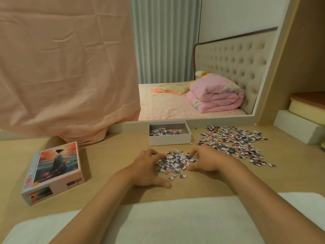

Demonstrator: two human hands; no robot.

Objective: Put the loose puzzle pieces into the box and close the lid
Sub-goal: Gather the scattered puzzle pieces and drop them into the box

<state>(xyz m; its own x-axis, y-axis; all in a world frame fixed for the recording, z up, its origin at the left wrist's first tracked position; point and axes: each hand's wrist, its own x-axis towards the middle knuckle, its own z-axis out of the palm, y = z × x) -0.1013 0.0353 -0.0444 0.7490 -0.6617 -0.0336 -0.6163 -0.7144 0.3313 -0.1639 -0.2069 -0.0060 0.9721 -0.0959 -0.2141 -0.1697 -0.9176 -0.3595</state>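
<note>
Cupping small puzzle-piece pile between left hand and right hand, fingers bent onto it, nothing lifted; open box bottom straight ahead just past pile, lid well left.

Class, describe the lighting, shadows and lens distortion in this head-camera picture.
Head view: warm, soft indoor light, no harsh glare; the pink picture-printed cardboard lid casts a soft shadow rightward on the pale wooden table; wide-angle lens tilts the white mirror frame at right.
</note>
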